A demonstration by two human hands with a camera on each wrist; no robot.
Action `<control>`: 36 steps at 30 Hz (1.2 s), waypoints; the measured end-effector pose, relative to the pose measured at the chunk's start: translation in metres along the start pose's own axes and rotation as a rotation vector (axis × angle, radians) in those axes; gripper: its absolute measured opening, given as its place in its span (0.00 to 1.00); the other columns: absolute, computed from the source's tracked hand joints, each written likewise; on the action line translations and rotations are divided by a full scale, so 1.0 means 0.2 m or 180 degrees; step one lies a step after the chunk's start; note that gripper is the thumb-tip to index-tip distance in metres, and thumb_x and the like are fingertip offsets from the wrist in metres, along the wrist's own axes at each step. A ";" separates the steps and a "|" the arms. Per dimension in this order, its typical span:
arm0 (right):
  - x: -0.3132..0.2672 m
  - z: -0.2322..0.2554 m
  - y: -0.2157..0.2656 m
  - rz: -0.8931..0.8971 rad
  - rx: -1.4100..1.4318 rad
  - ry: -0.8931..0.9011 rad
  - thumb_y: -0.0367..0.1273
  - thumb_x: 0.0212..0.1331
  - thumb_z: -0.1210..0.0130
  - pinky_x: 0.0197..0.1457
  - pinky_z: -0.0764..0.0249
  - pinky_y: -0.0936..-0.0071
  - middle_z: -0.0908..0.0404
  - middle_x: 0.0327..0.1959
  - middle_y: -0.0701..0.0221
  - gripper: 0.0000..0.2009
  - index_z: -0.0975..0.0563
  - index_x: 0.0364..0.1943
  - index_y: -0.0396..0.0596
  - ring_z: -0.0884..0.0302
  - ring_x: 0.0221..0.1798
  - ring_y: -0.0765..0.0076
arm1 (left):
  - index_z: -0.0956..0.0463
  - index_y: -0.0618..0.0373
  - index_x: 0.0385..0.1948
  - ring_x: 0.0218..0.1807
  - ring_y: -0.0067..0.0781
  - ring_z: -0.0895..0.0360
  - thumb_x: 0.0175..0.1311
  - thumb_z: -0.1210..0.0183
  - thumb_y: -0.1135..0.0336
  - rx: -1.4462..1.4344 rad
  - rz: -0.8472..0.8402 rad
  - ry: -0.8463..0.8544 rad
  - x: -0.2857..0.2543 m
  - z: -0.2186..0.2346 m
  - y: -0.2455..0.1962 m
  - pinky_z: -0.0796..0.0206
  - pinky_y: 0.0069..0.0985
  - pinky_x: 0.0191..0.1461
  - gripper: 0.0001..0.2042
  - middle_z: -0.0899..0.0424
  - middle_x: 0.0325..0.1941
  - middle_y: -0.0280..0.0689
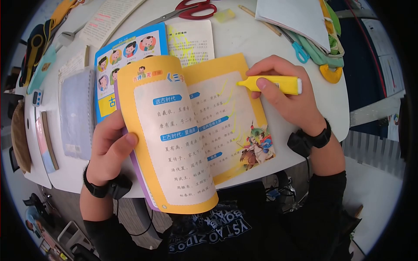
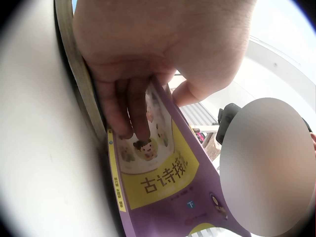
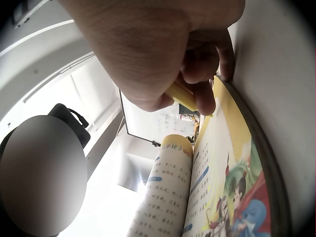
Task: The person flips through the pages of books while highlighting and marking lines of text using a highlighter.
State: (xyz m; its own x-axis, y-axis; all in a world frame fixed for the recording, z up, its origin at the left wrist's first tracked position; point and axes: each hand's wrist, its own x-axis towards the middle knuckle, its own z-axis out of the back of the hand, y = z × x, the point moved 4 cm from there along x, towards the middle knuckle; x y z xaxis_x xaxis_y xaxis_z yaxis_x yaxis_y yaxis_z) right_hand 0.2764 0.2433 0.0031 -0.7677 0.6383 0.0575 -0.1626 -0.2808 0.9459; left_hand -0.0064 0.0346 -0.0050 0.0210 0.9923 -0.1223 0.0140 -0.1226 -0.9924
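A booklet with yellow-bordered pages lies open in front of me, its left page bowed up. My left hand grips the left edge, thumb on the page. In the left wrist view its fingers spread behind, against the purple cover. My right hand pinches a yellow highlighter between thumb and fingers, its tip pointing left over the right page near the top outer edge. Yellow strokes mark that page. In the right wrist view the highlighter is mostly hidden by the hand.
Behind the booklet are a blue-covered book and a printed sheet with yellow marks. Red-handled scissors lie at the back. Blue-handled scissors, white papers and a green pouch sit back right; a clear-covered notebook is left.
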 end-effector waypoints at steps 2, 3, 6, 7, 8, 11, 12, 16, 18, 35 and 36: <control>0.00 0.00 0.00 0.0125 -0.0079 -0.0086 0.28 0.70 0.41 0.45 0.22 0.82 0.15 0.38 0.70 0.08 0.19 0.47 0.39 0.15 0.40 0.80 | 0.26 0.69 0.65 0.63 0.30 0.21 0.73 0.44 0.61 -0.0018 0.0005 -0.0006 0.00 0.00 0.00 0.34 0.28 0.68 0.24 0.17 0.63 0.43; 0.00 0.00 0.00 0.0127 -0.0080 -0.0087 0.28 0.70 0.41 0.45 0.22 0.82 0.15 0.38 0.70 0.08 0.19 0.47 0.39 0.15 0.40 0.80 | 0.26 0.69 0.65 0.63 0.30 0.21 0.73 0.44 0.61 -0.0035 0.0007 -0.0012 0.00 0.00 0.00 0.34 0.28 0.68 0.24 0.17 0.64 0.43; 0.00 0.00 0.00 0.0106 -0.0043 -0.0095 0.29 0.70 0.40 0.45 0.23 0.82 0.15 0.40 0.70 0.08 0.19 0.47 0.39 0.15 0.41 0.80 | 0.27 0.69 0.66 0.63 0.30 0.21 0.73 0.44 0.61 -0.0048 -0.0006 -0.0037 0.00 -0.01 0.00 0.34 0.29 0.68 0.25 0.17 0.64 0.43; 0.00 0.00 0.00 0.0092 -0.0052 -0.0084 0.29 0.70 0.40 0.45 0.23 0.81 0.15 0.39 0.71 0.08 0.19 0.47 0.39 0.16 0.40 0.80 | 0.27 0.69 0.66 0.63 0.30 0.21 0.73 0.44 0.61 -0.0048 -0.0006 -0.0037 0.00 -0.01 -0.01 0.34 0.29 0.68 0.25 0.17 0.64 0.43; 0.00 0.00 -0.01 0.0076 -0.0062 -0.0072 0.29 0.70 0.40 0.45 0.24 0.81 0.15 0.39 0.71 0.08 0.19 0.47 0.39 0.17 0.40 0.81 | 0.27 0.69 0.66 0.64 0.31 0.21 0.73 0.44 0.61 -0.0034 -0.0015 -0.0006 0.00 -0.01 -0.01 0.34 0.29 0.69 0.25 0.17 0.64 0.43; 0.01 0.01 -0.02 0.0152 -0.0401 -0.0200 0.29 0.69 0.39 0.43 0.25 0.82 0.15 0.38 0.72 0.08 0.19 0.46 0.39 0.20 0.37 0.82 | 0.28 0.69 0.66 0.64 0.31 0.21 0.73 0.44 0.61 -0.0018 -0.0009 0.0016 0.00 0.00 0.00 0.35 0.29 0.69 0.25 0.17 0.64 0.43; 0.01 0.00 -0.02 0.0147 -0.0397 -0.0196 0.29 0.69 0.39 0.43 0.25 0.82 0.15 0.38 0.72 0.08 0.19 0.46 0.39 0.20 0.37 0.82 | 0.28 0.69 0.67 0.64 0.31 0.21 0.73 0.44 0.61 -0.0008 -0.0005 0.0012 0.00 0.00 0.00 0.35 0.29 0.69 0.25 0.17 0.64 0.43; 0.00 -0.01 0.00 0.0150 -0.0406 -0.0245 0.30 0.68 0.38 0.41 0.28 0.82 0.16 0.34 0.74 0.08 0.19 0.44 0.40 0.24 0.35 0.84 | 0.28 0.69 0.67 0.65 0.31 0.22 0.73 0.44 0.61 -0.0031 0.0000 0.0013 0.01 -0.01 -0.01 0.35 0.29 0.70 0.25 0.18 0.65 0.43; 0.00 -0.01 0.00 0.0061 -0.0485 -0.0180 0.30 0.68 0.38 0.40 0.28 0.82 0.17 0.32 0.74 0.07 0.19 0.43 0.40 0.24 0.35 0.84 | 0.28 0.69 0.67 0.65 0.31 0.22 0.73 0.44 0.61 -0.0074 0.0044 -0.0045 0.00 0.00 0.00 0.36 0.29 0.70 0.26 0.18 0.65 0.43; 0.01 0.00 -0.02 0.0304 -0.0422 -0.0472 0.31 0.72 0.41 0.44 0.29 0.82 0.17 0.36 0.73 0.08 0.21 0.45 0.40 0.26 0.39 0.84 | 0.27 0.70 0.65 0.63 0.29 0.22 0.72 0.43 0.61 -0.0014 0.0067 -0.0052 0.00 -0.01 -0.01 0.35 0.27 0.68 0.25 0.17 0.63 0.42; 0.01 0.01 -0.02 0.0301 -0.0422 -0.0468 0.31 0.72 0.41 0.44 0.29 0.82 0.17 0.36 0.73 0.08 0.21 0.45 0.40 0.26 0.39 0.84 | 0.27 0.70 0.65 0.63 0.29 0.22 0.72 0.43 0.60 0.0003 0.0066 -0.0061 0.01 -0.01 -0.01 0.35 0.27 0.68 0.25 0.17 0.63 0.42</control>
State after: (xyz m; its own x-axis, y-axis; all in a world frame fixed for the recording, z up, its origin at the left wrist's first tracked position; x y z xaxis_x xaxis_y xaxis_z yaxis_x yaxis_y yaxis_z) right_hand 0.2763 0.2467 0.0006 -0.6863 0.6996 0.1990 -0.1818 -0.4299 0.8844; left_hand -0.0048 0.0361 -0.0023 0.0022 0.9897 -0.1432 0.0129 -0.1432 -0.9896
